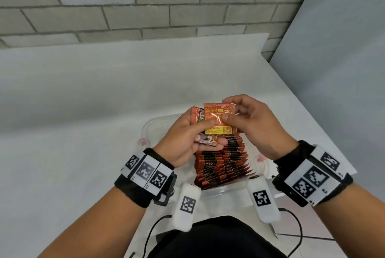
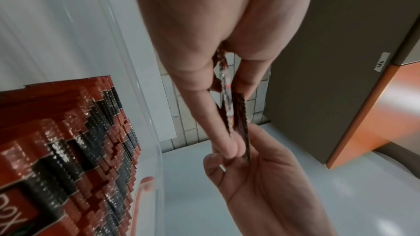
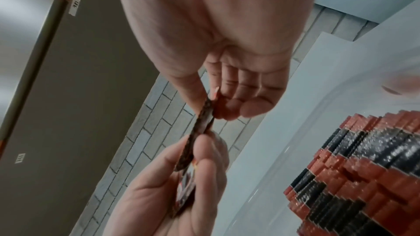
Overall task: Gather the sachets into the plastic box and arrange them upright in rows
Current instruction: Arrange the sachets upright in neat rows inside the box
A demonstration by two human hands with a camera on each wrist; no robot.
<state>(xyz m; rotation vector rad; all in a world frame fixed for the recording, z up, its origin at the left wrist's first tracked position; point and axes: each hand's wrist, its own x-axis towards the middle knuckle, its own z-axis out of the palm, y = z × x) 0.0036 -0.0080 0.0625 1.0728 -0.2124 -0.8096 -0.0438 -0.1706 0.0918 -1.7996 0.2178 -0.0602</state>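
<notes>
Several sachets (image 1: 219, 118) sit pinched between both hands above the plastic box (image 1: 145, 130), near the tabletop's front edge. Thin, light and probably slick, they are best held by their flat faces. The left hand (image 1: 185, 145) grips the bundle; the right hand (image 1: 252, 124) pinches the front one. Their count is hidden.

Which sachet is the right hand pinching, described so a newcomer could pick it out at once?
Start at the clear plastic box on the white table, packed with rows of red-and-black sachets. Above it, both hands hold a small fan of loose sachets. The right hand pinches the front sachet, also under the left hand's thumb: it alone shows its orange-and-yellow printed back.
</notes>
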